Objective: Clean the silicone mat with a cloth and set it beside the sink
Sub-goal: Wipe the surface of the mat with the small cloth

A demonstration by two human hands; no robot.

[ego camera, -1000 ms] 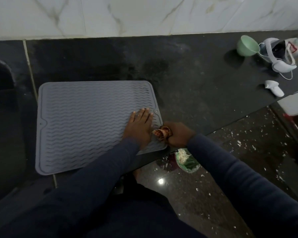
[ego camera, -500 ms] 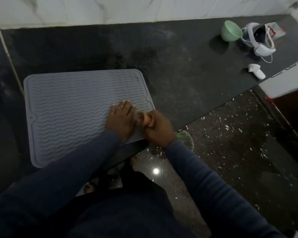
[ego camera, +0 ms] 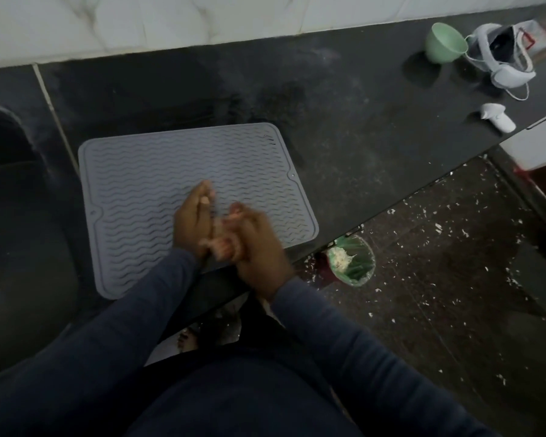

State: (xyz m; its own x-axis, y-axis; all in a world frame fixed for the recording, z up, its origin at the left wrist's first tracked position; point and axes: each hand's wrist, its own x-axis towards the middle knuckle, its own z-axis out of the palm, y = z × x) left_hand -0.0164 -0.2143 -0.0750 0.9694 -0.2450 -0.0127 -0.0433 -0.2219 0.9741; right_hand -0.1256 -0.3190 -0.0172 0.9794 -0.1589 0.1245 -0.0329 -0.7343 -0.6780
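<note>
Both hands, left hand and right hand, are closed around a bunched cloth over the silicone mat.

I see the silicone mat lying flat on the bench, just right of the sink, its near edge close to the bench's front edge. My two hands meet over the mat's near right part: the left hand on the left, the right hand touching it, with the cloth bunched between them. Far right on the bench, by the wall, a bowl sits left of a headset; a controller lies in front of them. Below the bench edge, a bin stands on the floor.
</note>
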